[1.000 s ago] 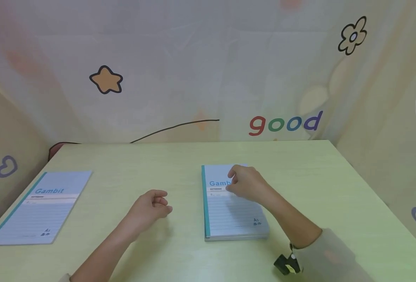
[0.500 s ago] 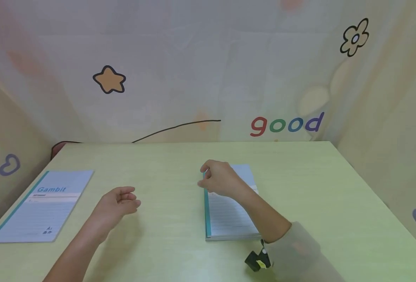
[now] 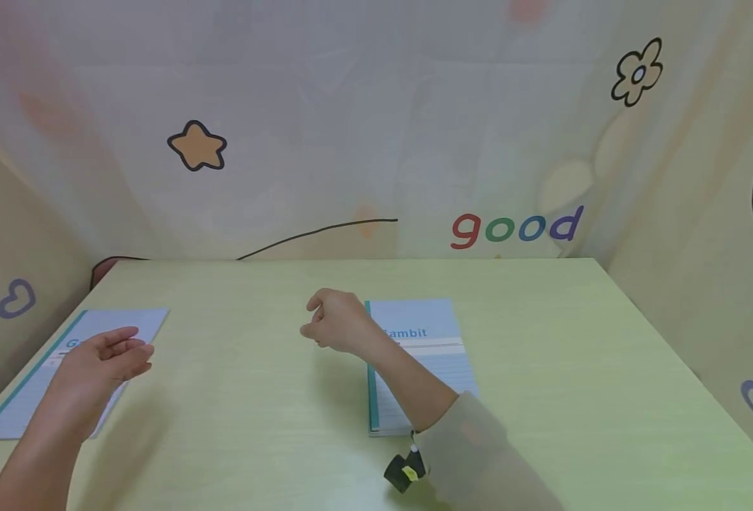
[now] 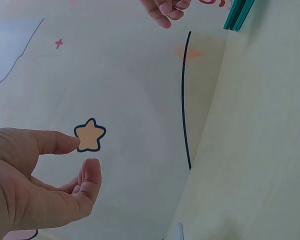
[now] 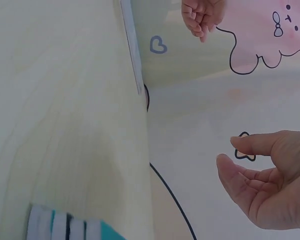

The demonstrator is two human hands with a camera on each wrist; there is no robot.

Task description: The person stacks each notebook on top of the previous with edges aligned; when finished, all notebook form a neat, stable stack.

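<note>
A single light-blue Gambit notebook point(image 3: 21, 401) with a teal spine lies flat at the left of the table. My left hand point(image 3: 89, 380) is raised above it and hides part of its cover. In the left wrist view, its thumb and fingers are bent with a gap between them, and nothing is held. Right of centre lies a stack of similar notebooks point(image 3: 441, 358); its teal spines point(image 4: 238, 14) show in the left wrist view. Just left of the stack, my right hand point(image 3: 344, 323) hovers over the table with fingers loosely bent around nothing. My right forearm crosses over the stack.
The pale wood table point(image 3: 561, 369) meets a printed cloth backdrop point(image 3: 325, 142) along its far edge, with cloth at both sides too. A small black object point(image 3: 404, 472) hangs at the right sleeve's cuff.
Both hands have moved left without holding anything. The left hand has gone from mid-table to above the single notebook; the right hand has passed from above the stack to its left side.
</note>
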